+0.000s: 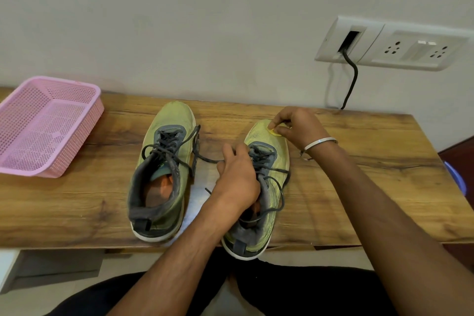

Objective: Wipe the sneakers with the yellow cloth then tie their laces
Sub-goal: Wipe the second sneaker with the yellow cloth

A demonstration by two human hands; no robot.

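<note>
Two olive-green sneakers with grey collars and loose dark laces stand on the wooden table, toes toward the wall. The left sneaker (164, 169) stands alone, its laces trailing right. My left hand (237, 177) grips the right sneaker (266, 187) over its tongue and laces, steadying it. My right hand (295, 128) is at that shoe's toe, fingers pinched on the yellow cloth (274, 132), of which only a small bright scrap shows. The cloth touches the toe's right side.
A pink perforated plastic basket (43, 126) sits at the table's far left. A white socket panel (389, 43) with a black cable (350, 79) hangs on the wall at right. The table's (384, 187) front edge is near my knees.
</note>
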